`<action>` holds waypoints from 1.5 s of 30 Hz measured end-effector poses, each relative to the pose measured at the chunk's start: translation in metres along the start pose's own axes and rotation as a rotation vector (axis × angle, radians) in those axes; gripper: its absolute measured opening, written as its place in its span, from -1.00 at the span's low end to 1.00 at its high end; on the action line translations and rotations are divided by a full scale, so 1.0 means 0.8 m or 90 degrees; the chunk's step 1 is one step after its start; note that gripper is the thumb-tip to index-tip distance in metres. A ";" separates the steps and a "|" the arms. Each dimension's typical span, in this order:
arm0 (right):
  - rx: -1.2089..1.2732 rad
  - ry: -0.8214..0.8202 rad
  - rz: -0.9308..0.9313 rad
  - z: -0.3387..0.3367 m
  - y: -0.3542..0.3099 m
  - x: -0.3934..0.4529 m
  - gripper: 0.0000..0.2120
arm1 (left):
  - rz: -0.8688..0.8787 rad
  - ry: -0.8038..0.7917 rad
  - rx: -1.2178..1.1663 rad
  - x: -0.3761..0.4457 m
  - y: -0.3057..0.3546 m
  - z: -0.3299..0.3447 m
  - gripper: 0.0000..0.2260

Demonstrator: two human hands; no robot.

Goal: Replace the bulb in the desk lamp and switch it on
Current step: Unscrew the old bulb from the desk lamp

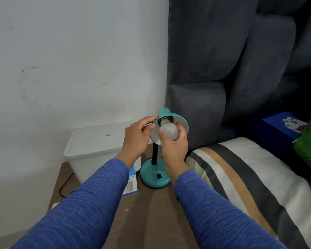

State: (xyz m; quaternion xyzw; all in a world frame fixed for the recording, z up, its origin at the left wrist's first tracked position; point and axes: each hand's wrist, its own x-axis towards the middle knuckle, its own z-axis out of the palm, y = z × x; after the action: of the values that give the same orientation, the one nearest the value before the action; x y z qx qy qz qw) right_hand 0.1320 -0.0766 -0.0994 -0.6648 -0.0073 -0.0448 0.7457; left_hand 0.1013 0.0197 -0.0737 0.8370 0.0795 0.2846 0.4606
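A teal desk lamp stands on the wooden bedside table, its round base (155, 177) carrying a small black switch (159, 176). The shade (181, 121) is tipped toward me and shows its white inside. A white bulb (169, 131) sits at the socket inside the shade. My right hand (174, 146) grips the bulb from below, thumb and fingers curled round it. My left hand (138, 137) holds the shade's left rim, fingers on the outside and thumb at the edge. The lamp is unlit.
A white lidded plastic box (95, 146) stands behind and left of the lamp. A blue and white bulb carton (131, 184) lies left of the base, partly under my left sleeve. A striped pillow (241, 177) and dark padded headboard (223, 69) are to the right.
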 end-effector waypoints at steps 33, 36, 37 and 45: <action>-0.367 -0.169 -0.122 -0.067 -0.032 -0.014 -0.45 | -0.128 0.000 0.162 -0.048 -0.003 -0.018 -0.51; -0.362 -0.181 -0.133 -0.077 -0.029 -0.028 -0.49 | -0.204 -0.002 0.192 -0.082 -0.026 -0.035 -0.52; -0.356 -0.186 -0.133 -0.079 -0.027 -0.033 -0.50 | -0.229 0.000 0.207 -0.095 -0.035 -0.040 -0.53; -0.333 -0.293 -0.129 -0.083 0.009 -0.078 -0.49 | -0.378 -0.019 0.322 -0.188 -0.106 -0.067 -0.56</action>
State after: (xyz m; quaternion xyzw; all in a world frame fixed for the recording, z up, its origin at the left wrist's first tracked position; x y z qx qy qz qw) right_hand 0.0676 -0.1381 -0.1186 -0.8217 -0.2287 0.0320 0.5210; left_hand -0.0415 0.0471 -0.1809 0.8688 0.3792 0.0977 0.3031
